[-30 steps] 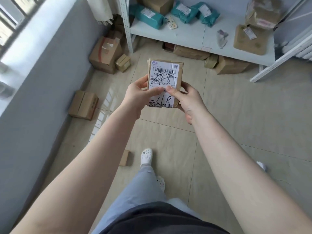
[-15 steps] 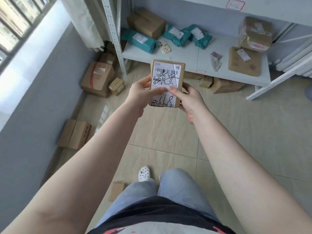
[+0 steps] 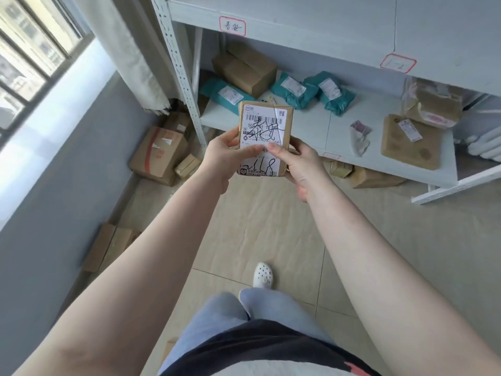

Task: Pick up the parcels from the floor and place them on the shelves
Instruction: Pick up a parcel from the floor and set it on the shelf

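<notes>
The parcel [image 3: 264,137] is gripped upright by left hand [image 3: 226,156] and right hand [image 3: 299,165], fingers closed on its edges, apparently before the shelf [image 3: 311,126].

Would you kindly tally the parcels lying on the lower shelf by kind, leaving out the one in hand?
Brown cardboard boxes: 2
Teal plastic mailers: 3
Flat brown padded envelope: 1
Small crumpled whitish packet: 1
Total: 7

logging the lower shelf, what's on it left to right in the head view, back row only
teal flat parcel → brown carton → teal bag → second teal bag → taped brown parcel
</notes>
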